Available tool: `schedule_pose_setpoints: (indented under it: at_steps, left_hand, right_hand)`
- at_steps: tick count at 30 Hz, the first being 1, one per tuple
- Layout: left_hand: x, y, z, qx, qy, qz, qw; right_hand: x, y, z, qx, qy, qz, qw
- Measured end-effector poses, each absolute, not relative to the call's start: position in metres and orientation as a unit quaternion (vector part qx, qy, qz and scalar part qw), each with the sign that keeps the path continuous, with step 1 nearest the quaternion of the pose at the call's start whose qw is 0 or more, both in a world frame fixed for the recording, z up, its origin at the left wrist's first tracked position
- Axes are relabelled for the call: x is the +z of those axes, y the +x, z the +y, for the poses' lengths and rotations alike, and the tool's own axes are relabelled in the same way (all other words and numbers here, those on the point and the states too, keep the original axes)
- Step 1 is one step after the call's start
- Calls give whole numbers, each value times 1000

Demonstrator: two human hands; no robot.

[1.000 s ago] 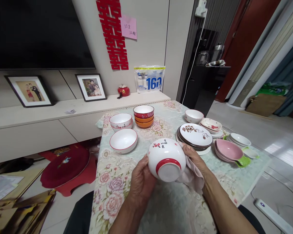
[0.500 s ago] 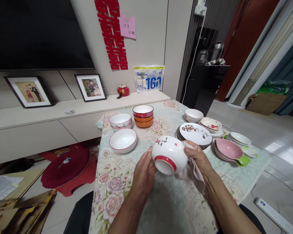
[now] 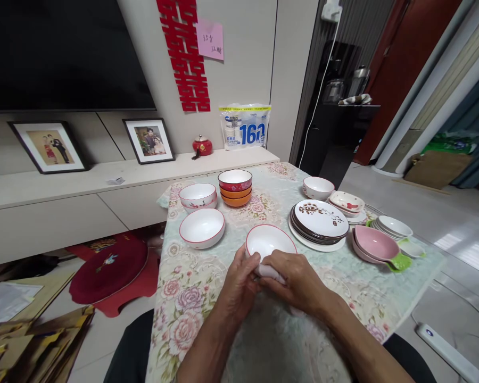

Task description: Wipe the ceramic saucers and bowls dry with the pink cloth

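Observation:
A white bowl with a thin red rim is in front of me, its opening facing up and away. My left hand grips the bowl's near left side, thumb at the rim. Closed over a pale pinkish cloth, my right hand presses it against the bowl's near edge. The hands and cloth hide the bowl's near wall. Left of it stands another red-rimmed white bowl, and behind that are two stacked white bowls. Orange bowls sit under a red one.
On the right of the flowered tablecloth are stacked plates, pink leaf-shaped bowls, small white bowls, patterned dishes and a white bowl. A red stool stands left of the table. A power strip lies on the floor.
The bowl has turned from showing its underside and red foot to showing its inside. My right hand has moved left with the cloth, from the bowl's right side to its near edge.

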State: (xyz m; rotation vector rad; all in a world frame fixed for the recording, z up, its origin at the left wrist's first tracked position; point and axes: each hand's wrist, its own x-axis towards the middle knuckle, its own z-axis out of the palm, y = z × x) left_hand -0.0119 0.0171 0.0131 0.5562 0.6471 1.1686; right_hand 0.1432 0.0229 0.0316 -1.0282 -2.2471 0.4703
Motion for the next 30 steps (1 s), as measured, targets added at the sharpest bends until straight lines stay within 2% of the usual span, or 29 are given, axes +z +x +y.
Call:
schedule_pose_setpoints:
  at_steps: [2,7,11,13,16,19,21,25,30]
  left_hand:
    - [11,-12,17,541,262,314,735]
    - [11,-12,19,536,268,341,725]
    - [13,-10,17,517,277,367,722]
    - [14,-10,16,517,288,357,723]
    - [16,-10,15,530,295,332,722]
    - [16,-11,16,536,299,335,715]
    - [15,-11,17,539,298,340,711]
    - [15,-9,15,523,302,334,723]
    - [13,-4,13,530,313,362,700]
  right_hand:
    - [37,146,25,240,-381,-832,324]
    - [54,168,33,287,-447,-649,545]
    - [58,169,34,302,-407,-570,647]
    - [55,163,35,292,-398,-616,613]
    - [49,158,37,195,-427,-723,507]
    - [47,159,38,132,-453,-735,486]
    - [47,159,37,153,-424,-761,466]
    - [36,152,39,146,-354,-854,353]
    - [19,141,41,173,-423,-854,247]
